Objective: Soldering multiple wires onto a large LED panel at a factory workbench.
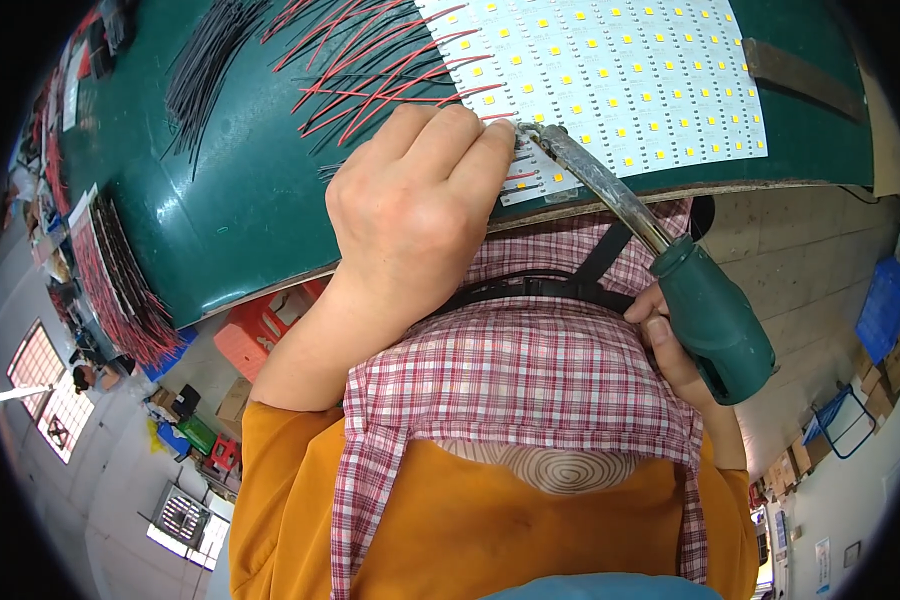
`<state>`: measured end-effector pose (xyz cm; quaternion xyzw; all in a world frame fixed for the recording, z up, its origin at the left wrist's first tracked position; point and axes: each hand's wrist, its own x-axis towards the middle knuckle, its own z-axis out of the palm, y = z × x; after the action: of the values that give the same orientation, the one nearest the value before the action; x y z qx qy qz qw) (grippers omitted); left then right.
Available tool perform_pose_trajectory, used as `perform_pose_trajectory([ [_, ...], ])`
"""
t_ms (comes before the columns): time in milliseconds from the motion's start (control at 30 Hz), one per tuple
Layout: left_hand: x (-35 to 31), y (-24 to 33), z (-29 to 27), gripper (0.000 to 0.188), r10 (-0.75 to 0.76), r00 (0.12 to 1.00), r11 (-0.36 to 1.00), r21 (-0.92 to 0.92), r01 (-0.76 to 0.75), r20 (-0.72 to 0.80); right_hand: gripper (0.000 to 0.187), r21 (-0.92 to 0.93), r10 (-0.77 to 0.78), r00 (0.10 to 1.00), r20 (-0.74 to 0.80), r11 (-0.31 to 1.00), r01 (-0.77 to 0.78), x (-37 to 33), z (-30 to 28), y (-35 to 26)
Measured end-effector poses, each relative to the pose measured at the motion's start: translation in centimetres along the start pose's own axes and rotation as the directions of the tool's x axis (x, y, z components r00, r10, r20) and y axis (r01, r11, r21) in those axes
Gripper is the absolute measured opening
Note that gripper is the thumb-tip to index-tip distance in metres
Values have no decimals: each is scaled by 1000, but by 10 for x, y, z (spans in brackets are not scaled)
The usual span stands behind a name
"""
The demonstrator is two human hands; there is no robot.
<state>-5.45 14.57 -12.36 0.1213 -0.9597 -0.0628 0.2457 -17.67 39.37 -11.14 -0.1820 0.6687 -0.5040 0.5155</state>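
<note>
A white LED circuit board [660, 125] with rows of yellow LEDs lies near the front edge of the green table. Red and black wires [370, 95] fan out from its left edge. My left hand [410, 190] is closed in a pinch at the board's near-left corner; its fingertips are turned away, so what they grip is hidden. My right hand [675, 355] holds a soldering iron [715, 320] by its green handle, which partly covers the fingers. The iron's tip meets the board's left edge right beside my left fingertips.
A bundle of black wires [210, 70] lies on the green table [240, 210]. Red and black wires [120, 280] hang over its left edge. A flat metal strip [805, 80] rests right of the board. Below the table stands a red plastic stool [255, 335].
</note>
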Motion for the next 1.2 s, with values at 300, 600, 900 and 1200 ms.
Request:
perform_pose_trajectory([
  [300, 0, 1, -3, 18, -24, 999, 1000, -8, 25, 33, 35, -156, -146, 988, 60, 976, 153, 3, 5, -14],
  [600, 7, -8, -3, 19, -72, 997, 993, -99, 71, -2, 34, -119, -97, 995, 22, 988, 99, 5, 10, -20],
  [900, 8, -5, -6, 18, -51, 998, 998, -36, 52, 31, 15, -240, -162, 987, 10, 957, 160, 10, 9, -26],
  [1200, 8, -2, -7, 19, -68, 997, 998, -13, 68, 39, 15, -59, -49, 999, 22, 997, 50, 7, 7, -31],
])
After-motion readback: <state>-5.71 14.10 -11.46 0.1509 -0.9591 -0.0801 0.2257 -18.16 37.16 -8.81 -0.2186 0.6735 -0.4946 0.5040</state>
